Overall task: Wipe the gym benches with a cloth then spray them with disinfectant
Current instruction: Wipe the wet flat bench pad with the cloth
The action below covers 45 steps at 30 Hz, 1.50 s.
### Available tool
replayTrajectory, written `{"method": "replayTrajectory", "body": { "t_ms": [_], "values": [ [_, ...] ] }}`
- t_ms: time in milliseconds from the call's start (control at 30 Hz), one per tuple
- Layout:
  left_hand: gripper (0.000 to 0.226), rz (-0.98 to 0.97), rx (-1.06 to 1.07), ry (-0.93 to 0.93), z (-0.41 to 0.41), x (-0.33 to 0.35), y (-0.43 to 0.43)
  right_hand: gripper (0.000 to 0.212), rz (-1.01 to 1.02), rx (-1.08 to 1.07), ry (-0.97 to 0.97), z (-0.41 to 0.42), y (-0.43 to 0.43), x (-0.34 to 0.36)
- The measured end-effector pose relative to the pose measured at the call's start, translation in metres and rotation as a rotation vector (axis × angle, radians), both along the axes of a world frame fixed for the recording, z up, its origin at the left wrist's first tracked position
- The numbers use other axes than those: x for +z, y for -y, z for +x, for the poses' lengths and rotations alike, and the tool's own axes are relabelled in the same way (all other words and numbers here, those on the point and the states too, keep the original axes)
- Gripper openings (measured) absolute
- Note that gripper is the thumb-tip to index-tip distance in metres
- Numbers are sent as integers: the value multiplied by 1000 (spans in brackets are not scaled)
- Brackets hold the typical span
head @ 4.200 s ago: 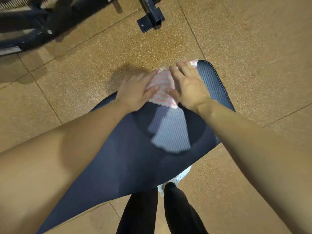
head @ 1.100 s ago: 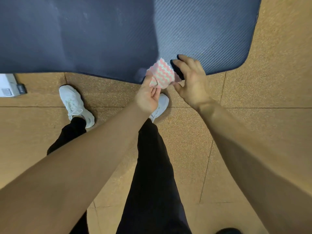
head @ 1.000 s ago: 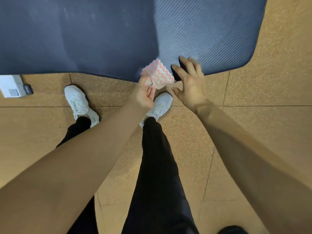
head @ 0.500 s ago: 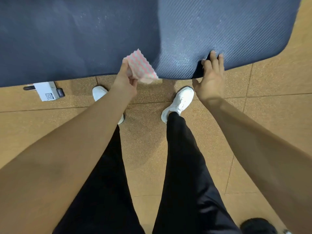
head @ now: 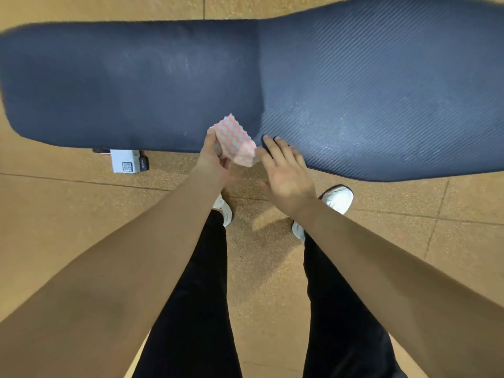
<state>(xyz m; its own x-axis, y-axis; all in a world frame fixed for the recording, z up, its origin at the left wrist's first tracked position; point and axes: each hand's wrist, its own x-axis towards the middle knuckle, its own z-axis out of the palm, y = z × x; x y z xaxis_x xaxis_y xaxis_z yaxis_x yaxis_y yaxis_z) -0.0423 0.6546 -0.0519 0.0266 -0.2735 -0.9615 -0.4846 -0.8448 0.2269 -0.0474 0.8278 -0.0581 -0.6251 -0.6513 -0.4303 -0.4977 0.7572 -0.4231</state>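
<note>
my right hand [head: 289, 175] is off the bench edge it gripped half a second ago, fingers spread, holding nothing | my left hand [head: 215, 156] pinches the folded pink-and-white cloth [head: 235, 141], lifted over the near edge | dark bench pad [head: 368, 85] beyond, wiping paused, likely refolding

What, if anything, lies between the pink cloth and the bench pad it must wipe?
Nothing visible. The left hand holds the cloth at the near edge of the bench pad, whose top is bare. The right hand is open beside the cloth, fingertips at the edge.
</note>
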Motion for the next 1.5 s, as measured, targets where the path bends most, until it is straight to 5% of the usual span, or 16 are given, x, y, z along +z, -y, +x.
{"method": "replayTrajectory", "body": {
  "t_ms": [300,633,767,900,967,1133,1500],
  "values": [
    [35,-66,65,-31,36,-8,100,75,239,155,-120,4,37,-11],
    [25,-116,60,71,64,0,198,65,389,-59,5,14,86,10],
    [37,-144,105,118,81,-5,238,66,397,-160,-1,22,95,10],
    [38,-103,65,10,101,-14,263,62,355,-238,18,33,125,16],
    [17,-58,81,-24,106,-7,259,61,267,-181,46,42,158,20],
    [58,-134,133,-102,99,-6,237,66,125,12,90,46,247,21],
    [74,-204,485,-40,105,-41,280,71,290,405,-94,9,297,6]
  ]
}}
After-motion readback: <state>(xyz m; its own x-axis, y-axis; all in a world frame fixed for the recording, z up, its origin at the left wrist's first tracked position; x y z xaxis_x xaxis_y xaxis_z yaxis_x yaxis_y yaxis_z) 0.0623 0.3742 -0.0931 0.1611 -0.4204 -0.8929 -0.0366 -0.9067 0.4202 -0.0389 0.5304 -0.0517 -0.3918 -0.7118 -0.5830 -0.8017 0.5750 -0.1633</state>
